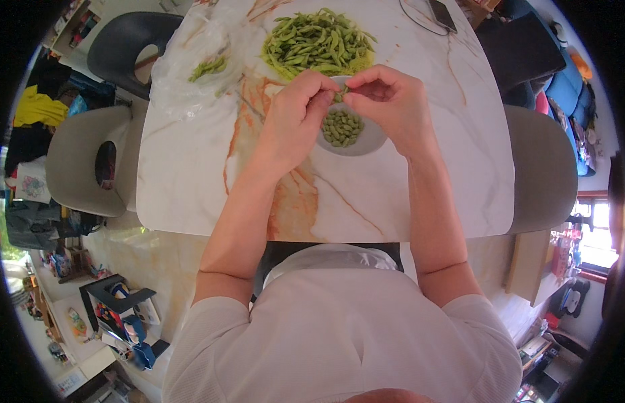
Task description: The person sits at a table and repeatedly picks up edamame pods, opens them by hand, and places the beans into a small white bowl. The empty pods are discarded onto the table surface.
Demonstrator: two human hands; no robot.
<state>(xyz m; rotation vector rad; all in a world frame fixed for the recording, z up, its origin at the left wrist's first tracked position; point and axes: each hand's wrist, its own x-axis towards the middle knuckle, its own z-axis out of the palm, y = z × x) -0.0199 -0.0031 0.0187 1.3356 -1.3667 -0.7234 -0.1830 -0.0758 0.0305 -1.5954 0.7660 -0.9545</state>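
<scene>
Between the fingertips of my left hand (303, 113) and my right hand (393, 103) is a green soybean pod (339, 95), pinched from both sides. Both hands hover over a white bowl (375, 142). Shelled green beans (342, 128) lie in a cluster inside it, and my hands hide part of its rim. Just beyond, a large heap of soybean pods (317, 43) fills a yellow-green basket or tray (273, 64). A clear plastic bag (174, 95) is spread to the left, with a few green pods or scraps (209, 68) on it.
The marble-patterned table (186, 191) has chairs around it: a grey one (78, 156) and a dark one (108, 50) at left, another grey one (541, 171) at right. A phone (442, 15) with a cable lies at the far right. A blue sofa (569, 85) stands beyond.
</scene>
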